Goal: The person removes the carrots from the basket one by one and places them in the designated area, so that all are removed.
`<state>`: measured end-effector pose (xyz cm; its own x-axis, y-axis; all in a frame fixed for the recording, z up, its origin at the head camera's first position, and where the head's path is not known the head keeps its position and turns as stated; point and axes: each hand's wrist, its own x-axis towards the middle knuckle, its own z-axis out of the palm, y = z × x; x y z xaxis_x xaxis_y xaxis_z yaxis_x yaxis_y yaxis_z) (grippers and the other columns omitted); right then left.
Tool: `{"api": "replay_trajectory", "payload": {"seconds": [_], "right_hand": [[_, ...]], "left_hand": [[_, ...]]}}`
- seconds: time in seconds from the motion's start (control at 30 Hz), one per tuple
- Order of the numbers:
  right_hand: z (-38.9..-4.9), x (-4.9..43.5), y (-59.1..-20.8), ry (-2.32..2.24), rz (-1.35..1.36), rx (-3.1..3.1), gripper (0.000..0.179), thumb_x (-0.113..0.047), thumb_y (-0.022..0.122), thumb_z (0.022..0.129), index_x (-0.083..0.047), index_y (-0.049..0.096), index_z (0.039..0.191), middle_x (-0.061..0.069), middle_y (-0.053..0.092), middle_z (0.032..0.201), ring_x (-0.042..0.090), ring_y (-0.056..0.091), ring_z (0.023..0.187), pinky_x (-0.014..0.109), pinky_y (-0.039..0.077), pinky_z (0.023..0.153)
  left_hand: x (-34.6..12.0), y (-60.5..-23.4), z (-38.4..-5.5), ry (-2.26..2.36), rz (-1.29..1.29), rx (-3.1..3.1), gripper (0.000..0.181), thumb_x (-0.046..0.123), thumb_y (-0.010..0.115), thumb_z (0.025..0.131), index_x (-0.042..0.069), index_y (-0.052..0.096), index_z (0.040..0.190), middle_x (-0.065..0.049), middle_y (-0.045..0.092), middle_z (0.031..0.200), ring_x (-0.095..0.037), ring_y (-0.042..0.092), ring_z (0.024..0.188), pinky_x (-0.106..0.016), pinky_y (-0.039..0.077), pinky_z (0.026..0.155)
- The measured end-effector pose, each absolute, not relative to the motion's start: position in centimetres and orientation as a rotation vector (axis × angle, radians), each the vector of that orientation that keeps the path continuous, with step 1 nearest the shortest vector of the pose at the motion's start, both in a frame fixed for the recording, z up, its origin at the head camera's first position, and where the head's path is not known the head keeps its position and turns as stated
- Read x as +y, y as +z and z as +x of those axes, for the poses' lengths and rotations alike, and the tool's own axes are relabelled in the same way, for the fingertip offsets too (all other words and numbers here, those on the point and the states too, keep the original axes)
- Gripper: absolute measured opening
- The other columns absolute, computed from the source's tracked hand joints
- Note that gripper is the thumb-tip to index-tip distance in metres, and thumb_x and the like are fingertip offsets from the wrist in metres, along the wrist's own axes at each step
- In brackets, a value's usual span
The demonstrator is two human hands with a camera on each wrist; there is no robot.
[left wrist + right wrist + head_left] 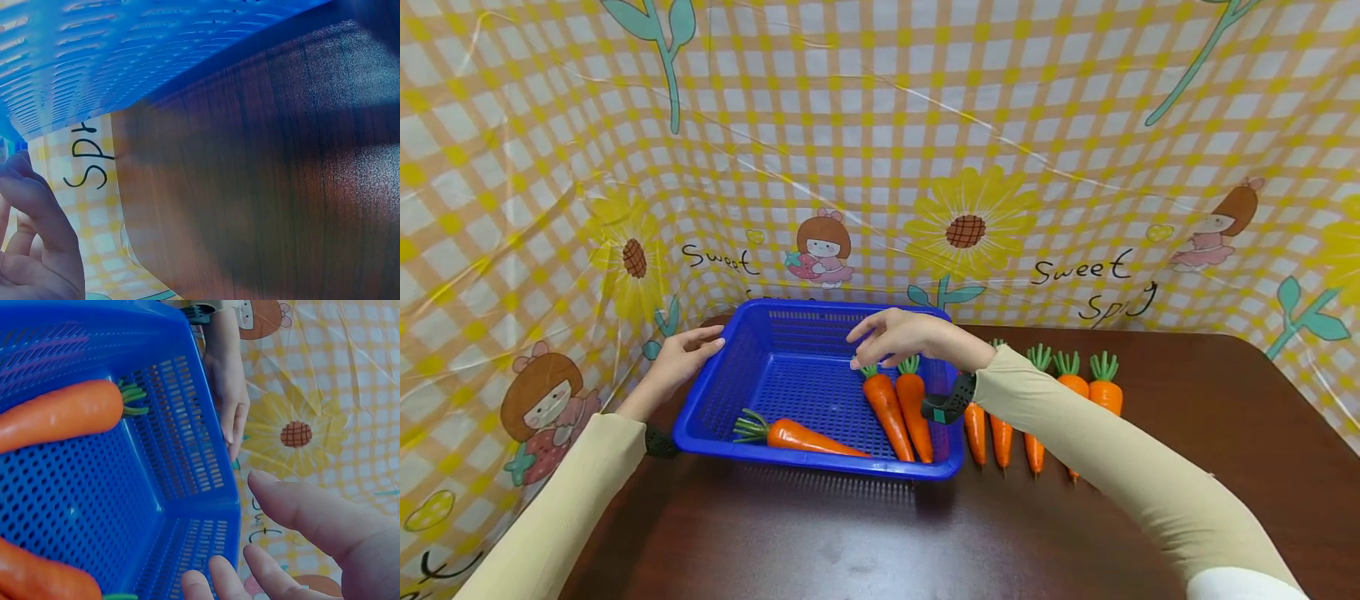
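A blue plastic basket [820, 462] with slotted walls stands on the table. Three orange carrots with green tops are in it: one carrot [812, 437] lies along the near side, while another carrot [887, 412] and a third carrot [914, 408] lie side by side at the right. My left hand [679, 367] is outside the basket's left wall, fingertips at the rim, fingers relaxed. Above the two right-hand carrots, my right hand [898, 333] hovers with loosely bent fingers. In the right wrist view its thumb and fingers [294, 500] are spread, with nothing between them.
To the right of the basket, several more carrots [1000, 437] lie in a row on the dark brown table [850, 542], partly hidden by my right forearm. A yellow checked cloth [865, 150] with flower prints rises behind and at the left.
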<state>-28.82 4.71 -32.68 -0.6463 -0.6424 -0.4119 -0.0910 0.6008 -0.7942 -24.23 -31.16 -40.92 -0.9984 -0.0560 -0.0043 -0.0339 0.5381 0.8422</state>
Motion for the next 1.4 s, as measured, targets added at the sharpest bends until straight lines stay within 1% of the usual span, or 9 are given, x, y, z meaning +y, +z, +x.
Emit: {"api": "replay_trajectory", "payload": {"seconds": [0.17,0.37,0.47,0.6,0.73,0.87,0.97,1.13,1.4], "right_hand": [[-29.0,3.2,-33.1,-0.995,-0.588,2.073,0.054,-0.017,0.069,0.087,-0.011,0.051,0.138,0.013,0.060,0.130,0.027,0.057,0.119,0.038,0.050,0.095],[-29.0,1.4,-33.9,-1.015,-0.570,2.007,0.054,-0.015,0.069,0.087,-0.009,0.051,0.138,0.015,0.060,0.131,0.035,0.049,0.129,0.047,0.041,0.106],[-29.0,0.9,-34.4,-1.001,-0.561,1.997,0.056,-0.015,0.070,0.086,-0.009,0.051,0.138,0.015,0.058,0.132,0.035,0.049,0.129,0.047,0.041,0.106],[-29.0,0.3,-35.2,-0.967,-0.548,2.029,0.055,-0.017,0.074,0.084,-0.011,0.055,0.135,0.008,0.056,0.128,0.031,0.055,0.120,0.044,0.045,0.102],[-28.9,-0.5,-36.1,-0.946,-0.535,2.025,0.056,-0.017,0.075,0.083,-0.010,0.056,0.134,0.002,0.061,0.107,0.020,0.061,0.095,0.043,0.047,0.101],[-28.8,-1.1,-37.0,-0.918,-0.555,1.992,0.059,-0.016,0.074,0.084,-0.006,0.052,0.137,-0.002,0.062,0.087,0.011,0.055,0.076,0.039,0.049,0.098],[-28.7,-1.6,-37.6,-0.897,-0.563,1.992,0.059,-0.016,0.074,0.083,-0.006,0.053,0.137,-0.004,0.062,0.084,0.010,0.057,0.077,0.036,0.051,0.095],[-28.5,-2.2,-38.4,-0.856,-0.572,1.988,0.056,-0.016,0.074,0.083,-0.008,0.055,0.135,-0.003,0.064,0.088,0.012,0.059,0.083,0.033,0.052,0.090],[-28.2,-3.1,-39.7,-0.820,-0.573,1.944,0.053,-0.014,0.075,0.082,-0.009,0.058,0.131,-0.003,0.063,0.090,0.010,0.059,0.081,0.026,0.053,0.079]], "left_hand": [[-31.2,-40.9,-24.1,-1.509,0.080,-2.736,0.056,0.036,0.054,0.098,0.005,0.044,0.144,-0.024,0.052,0.131,-0.002,0.057,0.082,-0.019,0.050,0.071],[-31.3,-40.8,-24.1,-1.498,0.081,-2.748,0.058,0.038,0.055,0.097,0.007,0.045,0.144,-0.021,0.057,0.123,-0.002,0.057,0.079,-0.020,0.050,0.070],[-31.1,-40.8,-24.1,-1.500,0.078,-2.753,0.058,0.039,0.055,0.097,0.007,0.045,0.144,-0.019,0.058,0.120,-0.003,0.058,0.079,-0.021,0.050,0.070],[-30.9,-40.9,-24.2,-1.486,0.077,-2.757,0.057,0.038,0.056,0.097,0.007,0.045,0.144,-0.016,0.058,0.115,-0.005,0.056,0.079,-0.022,0.049,0.069],[-30.9,-40.9,-24.2,-1.477,0.074,-2.756,0.057,0.038,0.055,0.097,0.006,0.045,0.144,-0.020,0.057,0.121,-0.004,0.056,0.081,-0.021,0.049,0.070],[-31.0,-40.9,-24.1,-1.473,0.081,-2.768,0.058,0.039,0.053,0.098,0.007,0.043,0.145,-0.024,0.054,0.130,-0.002,0.056,0.083,-0.020,0.049,0.072],[-31.1,-40.9,-24.1,-1.480,0.083,-2.771,0.059,0.041,0.053,0.098,0.007,0.043,0.145,-0.023,0.056,0.128,-0.001,0.058,0.082,-0.020,0.050,0.072],[-31.3,-40.9,-24.2,-1.482,0.078,-2.757,0.058,0.040,0.055,0.097,0.007,0.045,0.144,-0.017,0.060,0.118,-0.001,0.057,0.078,-0.021,0.049,0.069],[-31.2,-41.0,-24.1,-1.464,0.075,-2.769,0.058,0.041,0.054,0.097,0.007,0.044,0.144,-0.021,0.057,0.124,-0.005,0.055,0.083,-0.021,0.047,0.071]]}}
